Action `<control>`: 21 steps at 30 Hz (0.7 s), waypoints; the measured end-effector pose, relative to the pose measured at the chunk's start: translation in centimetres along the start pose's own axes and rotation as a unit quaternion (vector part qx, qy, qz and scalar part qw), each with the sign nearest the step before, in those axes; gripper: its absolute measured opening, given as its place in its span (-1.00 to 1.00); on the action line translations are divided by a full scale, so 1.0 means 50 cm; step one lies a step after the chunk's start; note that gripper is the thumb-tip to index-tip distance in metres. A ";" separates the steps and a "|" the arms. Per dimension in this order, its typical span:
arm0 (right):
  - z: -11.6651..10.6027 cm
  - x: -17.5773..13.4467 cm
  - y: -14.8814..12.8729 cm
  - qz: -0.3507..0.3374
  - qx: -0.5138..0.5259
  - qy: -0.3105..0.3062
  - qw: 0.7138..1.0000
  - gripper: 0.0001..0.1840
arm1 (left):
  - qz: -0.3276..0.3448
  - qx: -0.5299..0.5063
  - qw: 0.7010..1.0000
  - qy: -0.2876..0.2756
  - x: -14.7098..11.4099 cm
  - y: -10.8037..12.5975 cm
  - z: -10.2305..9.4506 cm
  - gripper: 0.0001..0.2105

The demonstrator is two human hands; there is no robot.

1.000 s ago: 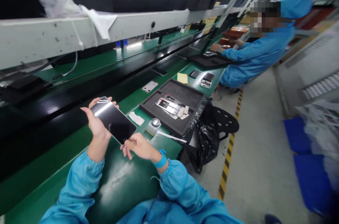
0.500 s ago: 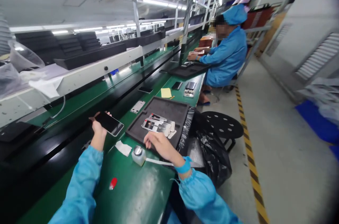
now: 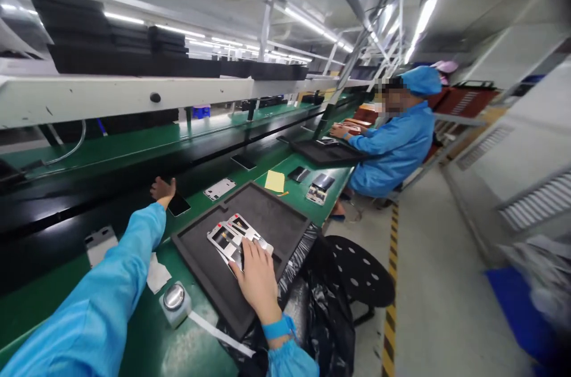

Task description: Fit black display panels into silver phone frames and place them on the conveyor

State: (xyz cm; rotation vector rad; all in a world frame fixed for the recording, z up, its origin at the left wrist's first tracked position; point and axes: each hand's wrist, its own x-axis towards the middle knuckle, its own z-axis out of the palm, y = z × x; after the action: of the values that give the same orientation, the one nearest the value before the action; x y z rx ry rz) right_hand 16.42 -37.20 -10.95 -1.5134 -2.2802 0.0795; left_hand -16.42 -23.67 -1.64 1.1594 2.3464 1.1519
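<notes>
My left hand [image 3: 163,188] is stretched out over the black belt, its fingers apart and nothing in them. Just beside it a phone with a dark screen [image 3: 179,206] lies flat on the belt, partly behind the hand. My right hand [image 3: 257,276] rests with stretched fingers on a small stack of phone frames [image 3: 222,236], covering their near end. These silver-and-black frames, with red marks at the top, lie in a dark foam tray [image 3: 281,210]. Whether the fingertips grip a frame cannot be made out. A blue band circles the right wrist.
A bottle with a metal lid [image 3: 173,297] and a white tissue [image 3: 157,274] stand left of the tray. Beyond it lie a white phone plate [image 3: 220,188], a yellow note [image 3: 275,181] and phone parts [image 3: 317,194]. A co-worker in blue [image 3: 397,139] sits farther along; a black stool [image 3: 361,270] is at right.
My left hand has let go of the phone, which now lies on the belt. My right hand has moved from the tray's near edge onto the phone frames. The view has shifted.
</notes>
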 end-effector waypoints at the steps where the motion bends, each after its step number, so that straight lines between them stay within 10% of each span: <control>1: 0.003 -0.001 0.004 -0.002 0.004 0.004 1.000 -0.41 | -0.001 0.023 1.000 -0.011 0.008 0.003 0.022 -0.56; 11: 0.003 0.000 0.015 0.009 0.089 0.047 0.995 -0.40 | 0.112 -0.005 0.982 -0.152 -0.009 0.045 0.228 -0.53; 21: -0.028 0.015 -0.016 0.087 0.063 0.068 0.992 -0.32 | 0.143 -0.258 0.953 -0.066 -0.025 0.081 0.062 -0.70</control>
State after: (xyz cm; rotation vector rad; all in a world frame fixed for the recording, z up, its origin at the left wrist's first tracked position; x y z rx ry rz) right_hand 15.98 -37.09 -9.24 -1.5974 -1.9967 0.1609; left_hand -11.72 -21.52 -0.64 1.3428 1.6587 1.6015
